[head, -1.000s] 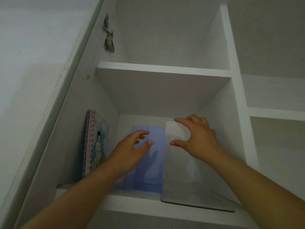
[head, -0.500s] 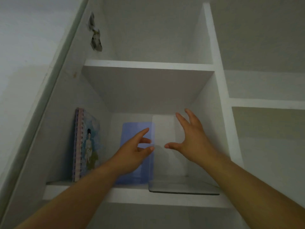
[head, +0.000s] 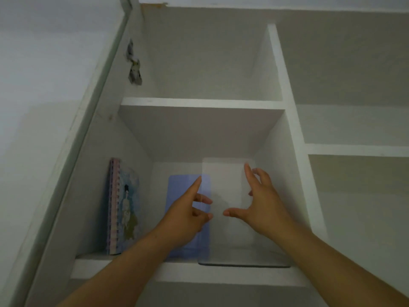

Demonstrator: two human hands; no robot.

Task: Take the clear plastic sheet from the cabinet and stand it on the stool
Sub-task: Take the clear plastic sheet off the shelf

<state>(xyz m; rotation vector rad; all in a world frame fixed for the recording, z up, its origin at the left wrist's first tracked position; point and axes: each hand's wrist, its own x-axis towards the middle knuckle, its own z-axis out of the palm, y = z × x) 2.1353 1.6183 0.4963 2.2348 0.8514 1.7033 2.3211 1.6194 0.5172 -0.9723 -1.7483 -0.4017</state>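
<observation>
A clear plastic sheet (head: 223,182) stands upright in the lower compartment of the white cabinet (head: 199,104), leaning toward the back wall, its bottom edge on the shelf. My right hand (head: 259,202) is spread open at the sheet's right side, thumb across its front, fingers near its right edge. My left hand (head: 188,209) is open just left of the sheet, index finger pointing up near its left edge. Neither hand clearly grips it. The stool is out of view.
A translucent blue sheet (head: 177,249) stands behind my left hand, overlapping the clear one. A spiral notebook (head: 124,207) with a figure on its cover leans against the compartment's left wall. A vertical divider (head: 294,134) bounds the compartment on the right.
My right hand has let go of the sheet's top corner and spread open beside it. My left hand has risen toward the sheet's left edge. The camera has tilted down slightly.
</observation>
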